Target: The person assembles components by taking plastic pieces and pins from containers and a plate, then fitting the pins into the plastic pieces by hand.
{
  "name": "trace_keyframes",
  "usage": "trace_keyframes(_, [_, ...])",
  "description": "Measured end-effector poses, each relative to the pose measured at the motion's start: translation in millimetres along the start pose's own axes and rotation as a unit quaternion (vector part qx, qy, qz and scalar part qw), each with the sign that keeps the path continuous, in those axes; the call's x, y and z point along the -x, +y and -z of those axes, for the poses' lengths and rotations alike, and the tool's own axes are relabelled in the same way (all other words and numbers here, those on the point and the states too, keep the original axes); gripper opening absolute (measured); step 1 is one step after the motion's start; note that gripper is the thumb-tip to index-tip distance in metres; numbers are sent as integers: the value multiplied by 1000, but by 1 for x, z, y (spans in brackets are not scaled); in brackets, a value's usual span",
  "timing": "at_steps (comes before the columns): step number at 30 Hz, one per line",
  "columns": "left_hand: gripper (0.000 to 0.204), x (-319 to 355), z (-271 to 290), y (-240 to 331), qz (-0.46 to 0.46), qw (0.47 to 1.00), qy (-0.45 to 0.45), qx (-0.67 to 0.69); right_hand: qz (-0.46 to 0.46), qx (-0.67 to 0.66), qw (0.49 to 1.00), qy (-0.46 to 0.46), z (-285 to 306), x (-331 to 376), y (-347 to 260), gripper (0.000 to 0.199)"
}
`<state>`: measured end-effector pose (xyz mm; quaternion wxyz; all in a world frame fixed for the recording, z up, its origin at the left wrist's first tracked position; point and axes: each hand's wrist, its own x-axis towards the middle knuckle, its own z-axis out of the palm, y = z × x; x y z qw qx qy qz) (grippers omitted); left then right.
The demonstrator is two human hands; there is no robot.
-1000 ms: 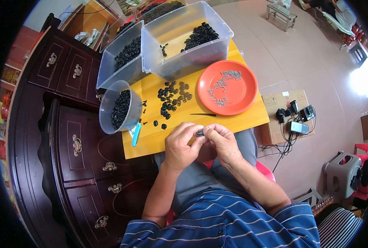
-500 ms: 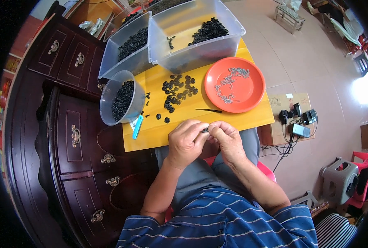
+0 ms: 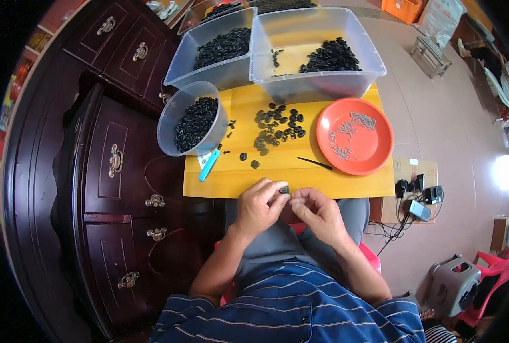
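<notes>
My left hand (image 3: 259,207) pinches a small black oval plastic part (image 3: 284,189) between thumb and forefinger, just off the front edge of the yellow table. My right hand (image 3: 318,216) is close beside it on the right, thumb and fingertips drawn together; whatever they hold is too small to make out. On the table lie loose black oval parts (image 3: 277,123) in a scattered group, with two single ones nearer me. An orange-red plate (image 3: 383,150) to the right carries small silvery metal pins or screws (image 3: 346,132). A thin black pointed stick (image 3: 314,163) rests left of the plate.
Two clear plastic bins (image 3: 317,84) with black pieces stand at the back. A round clear tub (image 3: 168,134) of black pieces is at left, beside a light-blue-handled tool (image 3: 210,166). A dark wooden cabinet (image 3: 103,223) flanks the table. Cabled devices sit on a cardboard box (image 3: 400,212) at right.
The view has shifted, so the table things sit further right. My right fingertips have come away from the black part, which now shows more plainly in my left fingers.
</notes>
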<state>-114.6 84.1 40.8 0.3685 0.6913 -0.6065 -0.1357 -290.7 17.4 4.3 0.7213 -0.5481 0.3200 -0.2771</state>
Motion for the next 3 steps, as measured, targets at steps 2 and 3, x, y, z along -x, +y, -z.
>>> trace_keyframes(2, [24, 4, 3, -22, 14, 999, 18, -30, -36, 111, 991, -62, -1, 0, -18, 19])
trace_keyframes(3, [22, 3, 4, -31, 21, 998, 27, -56, -36, 113, 991, -67, -3, -4, -18, 19])
